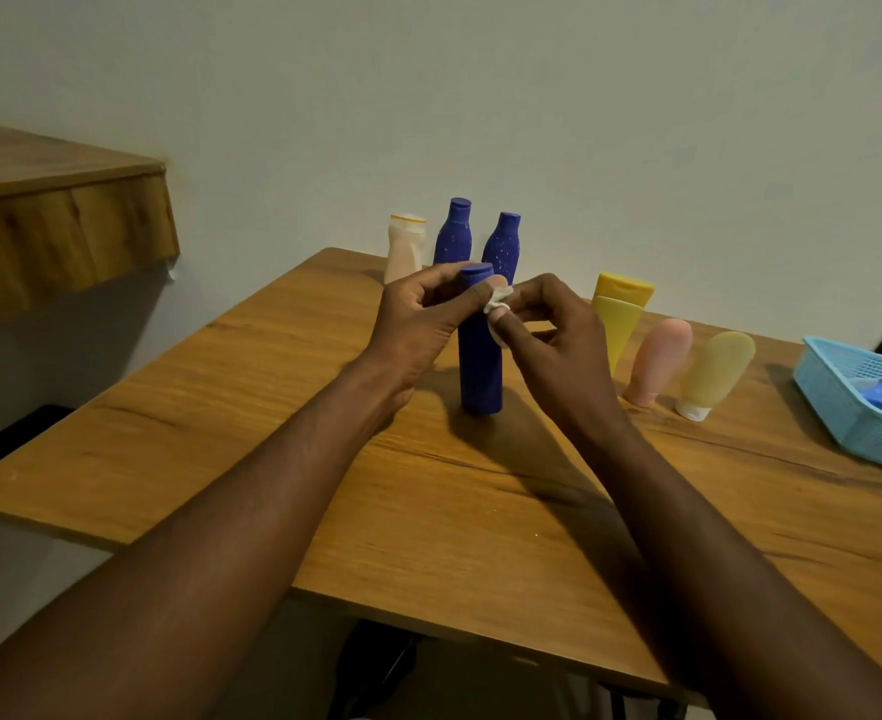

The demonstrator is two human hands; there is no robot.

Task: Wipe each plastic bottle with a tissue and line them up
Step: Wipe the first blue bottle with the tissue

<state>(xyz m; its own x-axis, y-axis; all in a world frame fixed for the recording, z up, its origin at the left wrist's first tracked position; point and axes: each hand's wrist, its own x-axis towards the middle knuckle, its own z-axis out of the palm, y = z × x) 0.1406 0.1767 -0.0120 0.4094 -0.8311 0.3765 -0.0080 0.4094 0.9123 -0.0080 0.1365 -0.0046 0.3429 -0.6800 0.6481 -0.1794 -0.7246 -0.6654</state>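
Nearest, two bare arms over a brown table with dark wood-grain lines. A bit farther in, left hand with fingers curled round the top of the held bottle, holding it upright on the table near the middle. Right hand pinching a small, crumpled white tissue between thumb and fingers, pressed to the bottle just under the cap. Seems to be midway through wiping this one. Tall, thin and dark blue, smooth and a little shiny, with a flat cap. Off to the right, three soft squeezy tubes side by side: yellow tube, pink tube, pale tube with a white cap at its near end. Hard to tell if standing or lying, and hard to tell if wiped yet. Farther right, a light blue basket full of little holes, with something blue inside, maybe more to clean. Farthest back, by the wall, three standing close in a row: peach bottle with a pinched-in middle, then tall blue bottle and last blue bottle, both with tiny pale dots. Probably wiped and lined up already. So likely around halfway, with this one to finish and set in the row.
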